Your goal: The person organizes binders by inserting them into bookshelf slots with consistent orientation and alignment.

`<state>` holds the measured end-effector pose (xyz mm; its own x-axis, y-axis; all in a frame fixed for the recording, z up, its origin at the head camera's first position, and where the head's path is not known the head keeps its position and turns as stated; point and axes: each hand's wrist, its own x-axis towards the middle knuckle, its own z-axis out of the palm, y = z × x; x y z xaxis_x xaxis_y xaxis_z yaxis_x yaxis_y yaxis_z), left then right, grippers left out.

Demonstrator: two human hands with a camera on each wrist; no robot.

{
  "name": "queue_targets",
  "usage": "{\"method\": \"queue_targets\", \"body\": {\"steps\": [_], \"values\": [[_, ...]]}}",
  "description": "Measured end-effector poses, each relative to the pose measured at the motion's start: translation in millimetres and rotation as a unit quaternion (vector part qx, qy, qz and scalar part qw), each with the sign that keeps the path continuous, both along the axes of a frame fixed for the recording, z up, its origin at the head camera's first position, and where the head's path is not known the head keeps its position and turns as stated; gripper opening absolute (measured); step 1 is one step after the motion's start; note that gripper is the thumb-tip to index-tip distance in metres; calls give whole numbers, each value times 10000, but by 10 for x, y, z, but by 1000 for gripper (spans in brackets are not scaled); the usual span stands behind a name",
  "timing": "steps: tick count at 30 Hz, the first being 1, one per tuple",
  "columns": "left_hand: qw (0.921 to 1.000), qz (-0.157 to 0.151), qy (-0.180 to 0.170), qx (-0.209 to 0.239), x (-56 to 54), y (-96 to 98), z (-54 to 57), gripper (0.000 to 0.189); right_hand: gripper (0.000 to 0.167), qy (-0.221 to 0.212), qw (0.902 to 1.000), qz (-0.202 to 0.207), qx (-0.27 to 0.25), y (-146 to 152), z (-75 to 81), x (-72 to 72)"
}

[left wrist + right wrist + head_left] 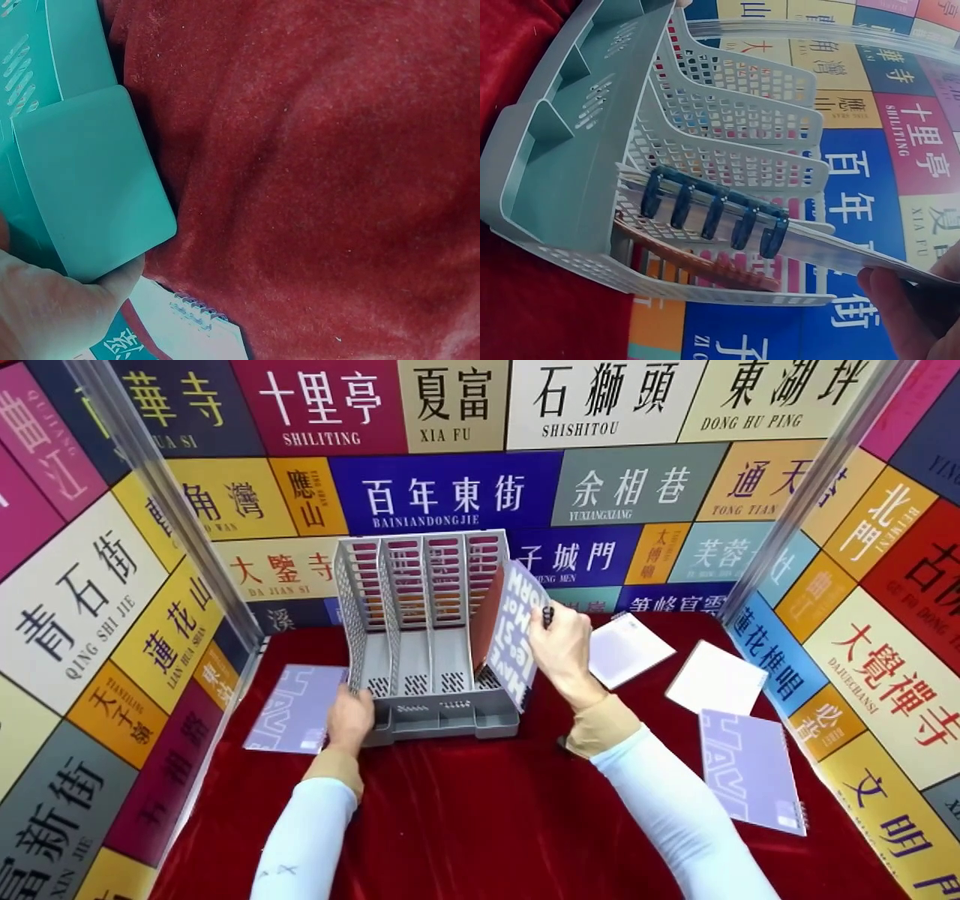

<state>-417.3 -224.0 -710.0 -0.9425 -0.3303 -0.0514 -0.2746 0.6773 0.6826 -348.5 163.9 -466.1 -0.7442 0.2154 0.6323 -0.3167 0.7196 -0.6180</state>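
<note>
A grey file holder point(442, 712) with several upright compartments stands in the middle of the head view. My left hand point(351, 716) grips its front left corner; the left wrist view shows the thumb point(120, 281) against that corner, with the other fingers mostly hidden. A purple spiral notebook point(517, 622) with white lettering is pinched in my right hand point(566, 649), tilted at the rightmost compartment. Dark binding rings point(714, 214) run along its edge in the right wrist view. Inside that compartment leans a thin brown item point(697, 259), beside the held notebook.
One purple notebook point(296, 709) lies left of the holder. To the right are a pale notebook point(630, 649), a white pad point(716, 675) and another purple notebook point(750, 772) on the red cloth point(465, 817). Printed panels and clear corner posts point(810, 487) enclose the table.
</note>
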Motion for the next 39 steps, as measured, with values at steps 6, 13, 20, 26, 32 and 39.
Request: {"method": "queue_targets", "body": {"steps": [6,13,20,26,32,39], "values": [[9997,49,-5,239,334,157,516,66,24,-47,10000,-82,-28,-131,-87,-150],[9998,71,18,169,455,209,676,64,22,-98,9997,-190,-106,-234,-203,-289],[9999,33,0,152,232,84,355,65,23,-206,9982,-426,-362,-324,-325,-397],[9998,86,163,70,-1,-23,-61,66,22,-264,9962,-544,-633,-405,-433,-485],[9997,19,258,-16,52,51,34,62,27,-71,9925,-719,-991,-457,-576,-541],[9999,126,41,77,219,141,367,62,25,91,9868,-619,-1491,-593,-765,-584]]}}
